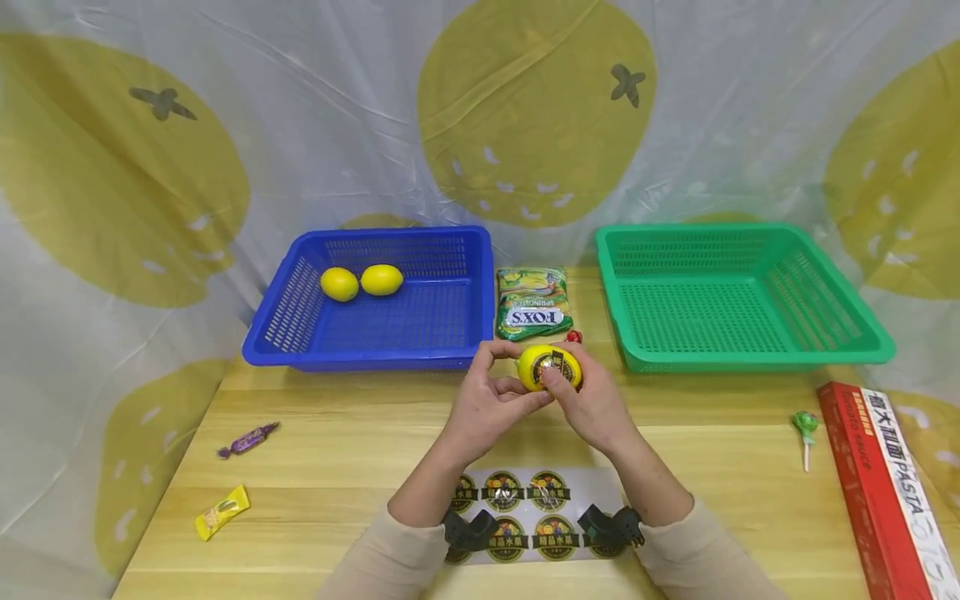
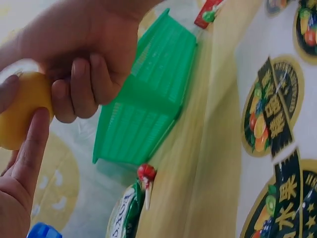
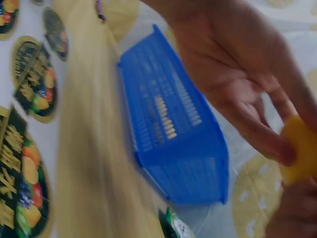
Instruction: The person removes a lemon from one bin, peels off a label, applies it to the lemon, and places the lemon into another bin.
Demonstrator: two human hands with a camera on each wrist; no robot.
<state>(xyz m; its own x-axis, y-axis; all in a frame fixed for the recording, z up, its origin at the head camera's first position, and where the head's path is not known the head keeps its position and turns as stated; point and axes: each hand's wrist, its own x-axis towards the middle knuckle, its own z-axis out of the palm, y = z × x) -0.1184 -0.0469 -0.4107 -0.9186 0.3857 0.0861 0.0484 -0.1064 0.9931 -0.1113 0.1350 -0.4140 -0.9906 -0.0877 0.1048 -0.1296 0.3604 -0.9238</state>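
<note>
Fingers (image 1: 489, 352) of the left hand (image 1: 482, 408) and right hand (image 1: 600, 402) are curled around a yellow lemon (image 1: 531, 364), which is held between them, its long axis lying side to side. Its round sticker (image 1: 551, 362) is pressed by the right thumb (image 1: 557, 383); its left end is pinched by the left hand, nearer the blue basket (image 1: 375, 358).

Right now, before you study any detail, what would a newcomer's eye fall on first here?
Likely the bright blue basket at back left, with two lemons inside, and the green basket at back right. Nearer, at centre, the left hand and right hand hold a stickered lemon above the wooden table.
</note>
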